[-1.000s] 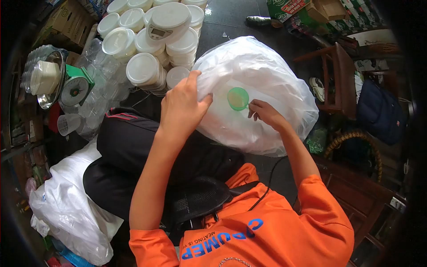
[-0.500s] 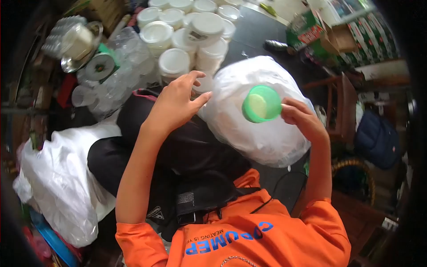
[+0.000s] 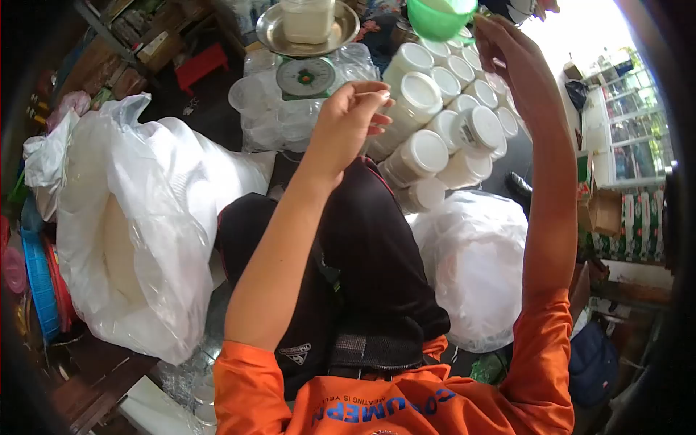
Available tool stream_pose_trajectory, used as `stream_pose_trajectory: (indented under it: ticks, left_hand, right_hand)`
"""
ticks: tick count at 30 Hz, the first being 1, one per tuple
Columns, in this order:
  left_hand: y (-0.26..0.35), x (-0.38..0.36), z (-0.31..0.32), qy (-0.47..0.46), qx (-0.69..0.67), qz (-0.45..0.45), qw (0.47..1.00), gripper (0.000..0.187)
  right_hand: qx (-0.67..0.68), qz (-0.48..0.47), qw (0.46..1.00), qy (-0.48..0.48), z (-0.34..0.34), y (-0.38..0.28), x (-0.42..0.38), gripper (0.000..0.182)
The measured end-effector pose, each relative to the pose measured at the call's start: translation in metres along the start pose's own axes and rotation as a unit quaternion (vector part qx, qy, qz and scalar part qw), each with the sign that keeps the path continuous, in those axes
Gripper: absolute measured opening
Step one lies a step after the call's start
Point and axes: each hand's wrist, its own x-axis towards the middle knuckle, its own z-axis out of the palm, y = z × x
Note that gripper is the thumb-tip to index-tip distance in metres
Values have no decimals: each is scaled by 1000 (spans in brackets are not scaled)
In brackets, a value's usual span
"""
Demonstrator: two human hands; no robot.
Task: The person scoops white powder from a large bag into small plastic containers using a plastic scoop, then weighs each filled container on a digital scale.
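My right hand (image 3: 507, 54) is raised at the top right, its fingers closed on the handle of a green plastic cup (image 3: 438, 20). The cup is cut off by the upper edge of the view. My left hand (image 3: 351, 123) hovers over my knee, fingers loosely bent and apart, with nothing seen in it. Beyond it stands a green dial scale (image 3: 306, 77) carrying a shallow metal bowl (image 3: 270, 32). In that bowl rests a clear tub (image 3: 308, 23) with pale contents. Lidded white tubs (image 3: 419, 93) stand grouped right of my left hand, some stacked.
A large open white plastic sack (image 3: 167, 239) with pale contents stands at my left. Right of my legs is a full white plastic bag (image 3: 475, 268). Clear empty tubs (image 3: 257, 98) surround the scale. A red stool (image 3: 201, 67) is farther back.
My view has swung left, toward the scale. The green cup in my right hand has moved from above the white bag to beyond the lidded tubs. My left hand has shifted toward the scale.
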Motion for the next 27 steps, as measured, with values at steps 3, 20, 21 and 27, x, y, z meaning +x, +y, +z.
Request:
stream_pose_trajectory:
  ticks: [3,20,21,27]
  left_hand:
    - [9,6,-6,17,-53,2,998,37]
    - [18,14,-2,60,-234,-19,970,34]
    - [20,13,0,56,-239,-27,969,34]
    - [18,12,-2,54,-232,-33,971,35]
  right_hand:
    - [-53,-63,997,4,32,-11,61,28]
    - [-423,-390,813,92,123,-6,165,16]
    - [-435,-435,782,99,122,-6,166,17]
    - [-448,-391,799,89,132,-10,163,20]
